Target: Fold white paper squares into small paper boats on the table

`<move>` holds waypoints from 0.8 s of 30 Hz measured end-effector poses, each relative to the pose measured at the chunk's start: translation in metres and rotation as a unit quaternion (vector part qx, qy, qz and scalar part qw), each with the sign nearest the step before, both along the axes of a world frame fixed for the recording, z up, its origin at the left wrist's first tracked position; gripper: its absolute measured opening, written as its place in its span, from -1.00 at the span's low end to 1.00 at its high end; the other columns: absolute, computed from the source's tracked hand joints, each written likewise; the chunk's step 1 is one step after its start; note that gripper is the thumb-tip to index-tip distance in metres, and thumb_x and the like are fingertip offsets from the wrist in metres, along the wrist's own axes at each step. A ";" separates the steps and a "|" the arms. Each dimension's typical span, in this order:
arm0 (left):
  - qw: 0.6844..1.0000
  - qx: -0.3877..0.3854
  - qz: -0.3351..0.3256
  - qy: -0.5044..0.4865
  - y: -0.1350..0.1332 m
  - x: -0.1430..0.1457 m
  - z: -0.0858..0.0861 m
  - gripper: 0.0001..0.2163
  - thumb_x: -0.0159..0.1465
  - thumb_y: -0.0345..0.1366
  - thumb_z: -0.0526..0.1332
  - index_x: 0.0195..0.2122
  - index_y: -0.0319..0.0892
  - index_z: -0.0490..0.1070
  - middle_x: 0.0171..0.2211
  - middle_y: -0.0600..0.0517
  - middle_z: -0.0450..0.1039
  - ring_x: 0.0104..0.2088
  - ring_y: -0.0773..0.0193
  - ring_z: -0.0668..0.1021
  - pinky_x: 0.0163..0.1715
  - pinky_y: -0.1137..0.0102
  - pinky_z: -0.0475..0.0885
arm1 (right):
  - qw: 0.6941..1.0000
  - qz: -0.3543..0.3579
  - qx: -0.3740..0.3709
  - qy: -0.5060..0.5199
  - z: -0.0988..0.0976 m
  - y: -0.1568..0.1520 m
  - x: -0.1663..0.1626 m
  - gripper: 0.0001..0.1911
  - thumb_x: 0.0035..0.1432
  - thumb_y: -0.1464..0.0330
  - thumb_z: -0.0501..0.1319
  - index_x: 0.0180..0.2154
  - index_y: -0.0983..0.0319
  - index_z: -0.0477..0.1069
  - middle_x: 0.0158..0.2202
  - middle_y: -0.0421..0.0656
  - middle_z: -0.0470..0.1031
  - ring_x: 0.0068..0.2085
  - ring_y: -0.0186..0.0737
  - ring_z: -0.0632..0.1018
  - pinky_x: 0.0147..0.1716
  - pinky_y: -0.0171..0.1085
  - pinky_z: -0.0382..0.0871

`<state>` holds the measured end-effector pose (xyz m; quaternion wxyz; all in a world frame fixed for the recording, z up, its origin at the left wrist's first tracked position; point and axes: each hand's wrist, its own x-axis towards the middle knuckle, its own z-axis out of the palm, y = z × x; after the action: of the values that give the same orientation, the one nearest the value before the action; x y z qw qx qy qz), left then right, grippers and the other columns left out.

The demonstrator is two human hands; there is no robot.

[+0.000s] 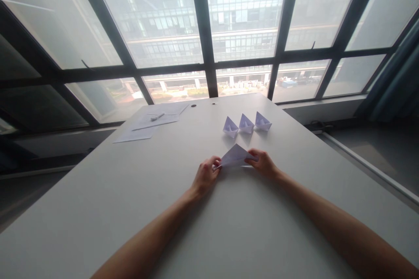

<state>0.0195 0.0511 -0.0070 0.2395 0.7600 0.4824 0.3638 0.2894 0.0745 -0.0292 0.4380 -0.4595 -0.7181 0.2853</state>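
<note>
Between my two hands is a folded sheet of white paper, shaped like a triangle with its point away from me. My left hand pinches its left corner. At the opposite corner my right hand has thumb and fingers closed on the paper. Just beyond it stand three folded paper boats in a row: the left boat, the middle boat and the right boat. Each has a pointed peak in its centre.
The white table stretches toward a wall of dark-framed windows. Several flat paper sheets lie at the far left, with a small whitish object on top. A round dark grommet sits near the far edge. A curtain hangs at right.
</note>
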 end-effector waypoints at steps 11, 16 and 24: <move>0.995 0.058 0.042 -0.070 0.005 -0.001 -0.005 -0.74 0.25 -0.44 0.18 -0.04 -0.13 0.37 -0.15 0.02 0.37 -0.44 0.41 0.46 -0.33 0.43 0.48 | 1.000 0.001 0.004 -0.012 -0.001 0.000 0.001 -0.83 0.12 0.27 0.29 -0.27 0.21 0.53 -0.31 -0.14 0.60 -0.25 -0.07 0.58 -0.19 -0.19 0.44; 0.994 0.034 0.039 -0.098 0.007 -0.004 -0.006 -0.94 0.27 -0.32 0.23 -0.27 -0.18 0.42 -0.05 -0.06 0.36 -0.47 0.42 0.50 -0.35 0.39 0.52 | 1.000 0.001 0.000 -0.005 -0.001 0.000 0.002 -0.82 0.11 0.26 0.30 -0.26 0.21 0.53 -0.31 -0.14 0.60 -0.26 -0.07 0.59 -0.21 -0.19 0.44; 0.996 0.005 0.033 -0.087 0.009 -0.005 -0.003 -0.84 0.26 -0.26 0.24 -0.24 -0.19 0.58 0.08 -0.14 0.35 -0.34 0.27 0.61 -0.23 0.27 0.57 | 1.000 0.007 -0.008 0.023 -0.003 0.001 0.002 -0.77 0.10 0.20 0.30 -0.28 0.22 0.52 -0.32 -0.14 0.59 -0.25 -0.06 0.58 -0.21 -0.17 0.45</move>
<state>0.0148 0.0599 -0.0101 0.2640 0.7103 0.4830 0.4387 0.2914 0.0757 -0.0319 0.4488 -0.4509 -0.7089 0.3047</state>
